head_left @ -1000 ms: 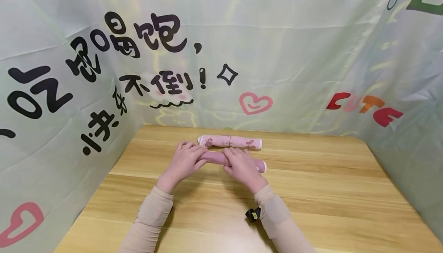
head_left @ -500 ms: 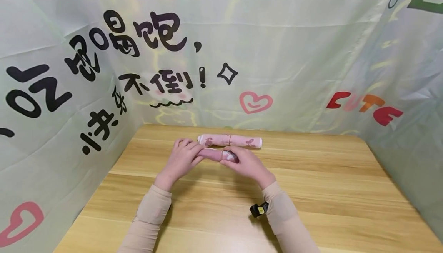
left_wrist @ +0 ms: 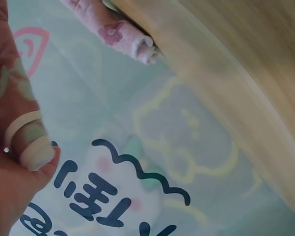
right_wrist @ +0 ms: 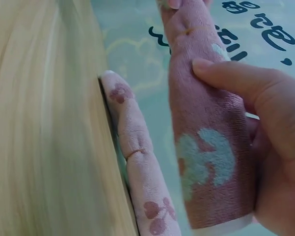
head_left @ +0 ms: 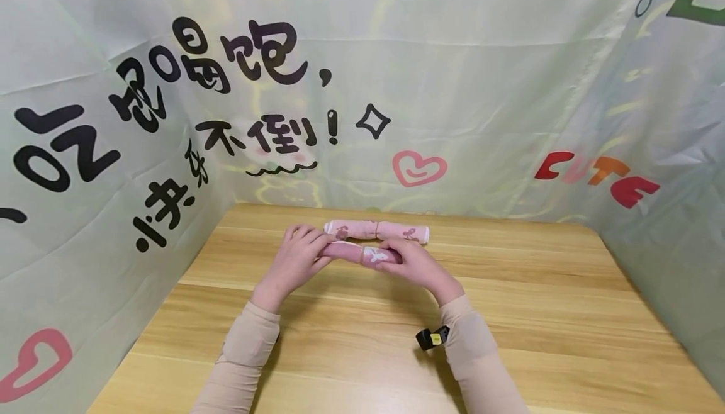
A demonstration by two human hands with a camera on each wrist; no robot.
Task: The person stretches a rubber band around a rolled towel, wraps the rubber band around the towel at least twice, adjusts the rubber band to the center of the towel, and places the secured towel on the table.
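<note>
A dark pink rolled towel with pale patches has a thin band round its middle. My left hand grips its left end, thumb on the near side. Farther right along the roll, my right hand holds it between thumb and fingers. In the right wrist view, the right thumb presses on the dark towel, which shows a pale green motif and a white edge. Behind it on the table lies a light pink rolled towel with cherry prints, banded at its middle; neither hand holds it.
The wooden table ends at a printed cloth backdrop, which also hangs along both sides. A small black device is fixed at the right sleeve.
My right hand has slid right along the dark pink towel, uncovering the band and a white pattern. The left hand keeps almost the same place; the light pink towel has not moved.
</note>
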